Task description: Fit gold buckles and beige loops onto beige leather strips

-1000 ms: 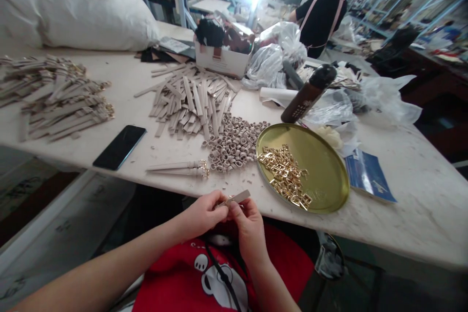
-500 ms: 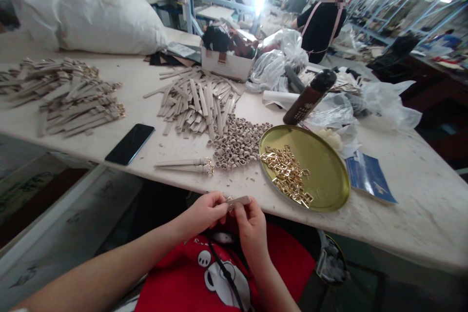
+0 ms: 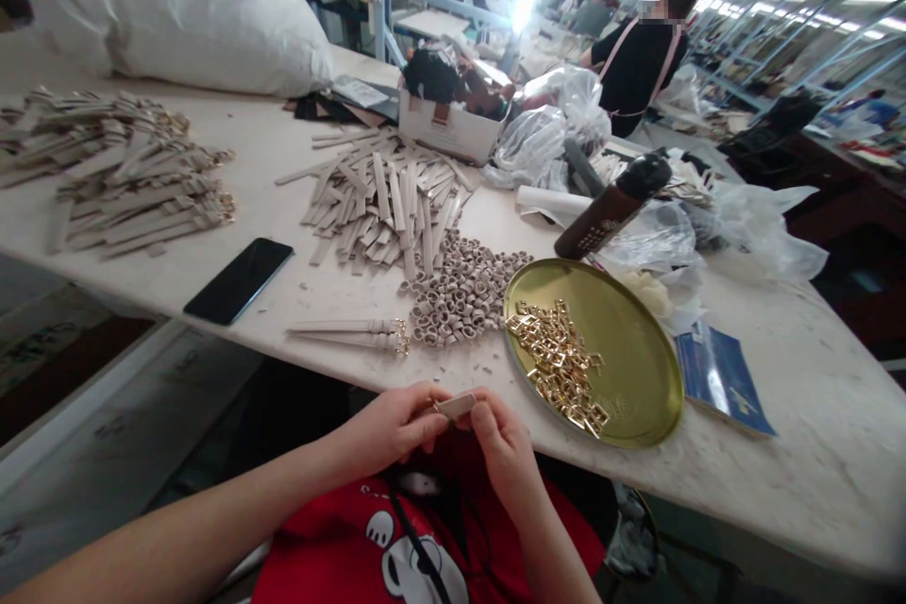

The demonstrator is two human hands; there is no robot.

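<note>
My left hand (image 3: 407,425) and my right hand (image 3: 501,439) meet over my lap at the table's front edge. Both are closed on one short beige strap (image 3: 457,407), the left at its buckle end and the right at the other end; the fingers mostly cover the buckle. Just beyond lie a few finished-looking straps with gold buckles (image 3: 346,334). Behind these are a heap of small beige loops (image 3: 460,297) and a pile of loose beige strips (image 3: 386,198). Gold buckles (image 3: 559,359) lie in a round gold tray (image 3: 637,377) to the right.
A black phone (image 3: 239,281) lies left, with piles of buckled straps (image 3: 142,179) beyond it. A dark bottle (image 3: 612,203) leans behind the tray. A blue booklet (image 3: 726,377), plastic bags (image 3: 548,127), a white box (image 3: 449,127) and a large white sack (image 3: 184,9) surround the area. A person (image 3: 644,57) stands behind.
The view has shifted slightly. Both hands still hold the strap, which now lies flatter, and the right fingers have shifted along its end.
</note>
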